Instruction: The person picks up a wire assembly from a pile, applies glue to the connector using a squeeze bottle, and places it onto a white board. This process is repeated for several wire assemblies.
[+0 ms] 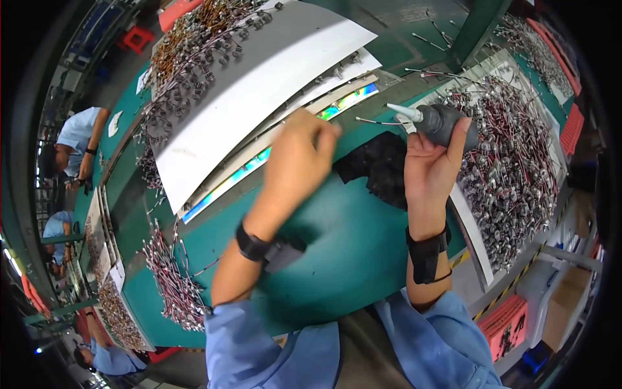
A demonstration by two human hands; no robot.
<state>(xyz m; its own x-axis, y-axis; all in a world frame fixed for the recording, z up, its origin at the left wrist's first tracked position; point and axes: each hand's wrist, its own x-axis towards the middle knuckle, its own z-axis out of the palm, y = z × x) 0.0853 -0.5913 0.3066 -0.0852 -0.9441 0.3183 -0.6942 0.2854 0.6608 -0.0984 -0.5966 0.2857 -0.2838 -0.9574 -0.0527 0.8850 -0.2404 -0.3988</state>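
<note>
Beside the bottle point(443, 124), heaped wired parts point(512, 172)

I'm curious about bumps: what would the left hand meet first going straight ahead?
Probably the edge of the layered white sheets, though the left hand may pass above; depth is unclear.

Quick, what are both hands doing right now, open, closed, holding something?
Left hand: fingers curled, blurred; whether it holds anything cannot be told.
Right hand: closed around a dark bottle with a pale nozzle.
</note>
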